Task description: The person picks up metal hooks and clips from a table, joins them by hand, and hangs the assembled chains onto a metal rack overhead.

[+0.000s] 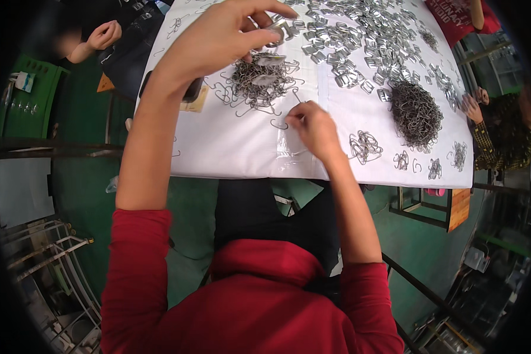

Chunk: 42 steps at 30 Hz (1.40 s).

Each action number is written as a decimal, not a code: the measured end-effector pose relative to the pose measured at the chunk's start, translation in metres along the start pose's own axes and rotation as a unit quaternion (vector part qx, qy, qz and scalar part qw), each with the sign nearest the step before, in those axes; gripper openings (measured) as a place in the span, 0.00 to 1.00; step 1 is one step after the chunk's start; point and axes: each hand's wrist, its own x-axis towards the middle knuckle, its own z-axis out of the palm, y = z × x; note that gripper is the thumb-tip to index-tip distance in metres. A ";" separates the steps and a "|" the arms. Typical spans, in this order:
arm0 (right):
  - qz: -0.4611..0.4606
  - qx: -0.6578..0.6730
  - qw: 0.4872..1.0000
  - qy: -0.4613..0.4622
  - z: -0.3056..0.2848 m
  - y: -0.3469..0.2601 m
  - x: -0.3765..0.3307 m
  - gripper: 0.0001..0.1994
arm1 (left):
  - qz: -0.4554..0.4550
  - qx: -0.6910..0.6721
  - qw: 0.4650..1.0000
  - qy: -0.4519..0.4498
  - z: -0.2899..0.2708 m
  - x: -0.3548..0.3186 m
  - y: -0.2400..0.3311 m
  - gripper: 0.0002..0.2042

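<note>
My left hand point(224, 36) is raised over the white table point(230, 153), its fingertips pinched on a small flat metal buckle point(275, 32). Lower and to the right, my right hand point(315, 127) pinches a thin wire hook point(295, 97) just above the table surface. Between the two hands lies a tangled pile of wire hooks point(255, 82) with a couple of buckles on top. Loose hooks lie scattered around that pile.
Several shiny metal buckles point(360, 41) cover the far right of the table, beside a dense heap of wire hooks point(416, 113) and small clusters of assembled pieces point(364, 146). Another person's hand point(471, 107) rests at the right edge; another person's hand point(104, 34) is at far left. A green crate point(26, 100) stands left.
</note>
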 end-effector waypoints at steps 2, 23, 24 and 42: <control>-0.042 -0.124 0.991 -0.025 0.020 -0.007 -0.001 0.05 | -0.010 0.000 1.000 0.019 -0.007 -0.001 -0.011 0.15; 0.017 0.317 0.926 0.205 -0.098 -0.070 0.006 0.06 | -0.073 -0.114 0.991 0.014 0.050 0.012 0.027 0.13; 0.009 0.353 0.909 0.221 -0.097 -0.071 0.005 0.06 | -0.062 -0.108 0.992 0.016 0.054 0.014 0.029 0.13; -0.053 0.376 0.864 0.330 -0.134 -0.048 -0.054 0.04 | 0.028 0.078 0.997 0.000 0.145 0.100 -0.083 0.19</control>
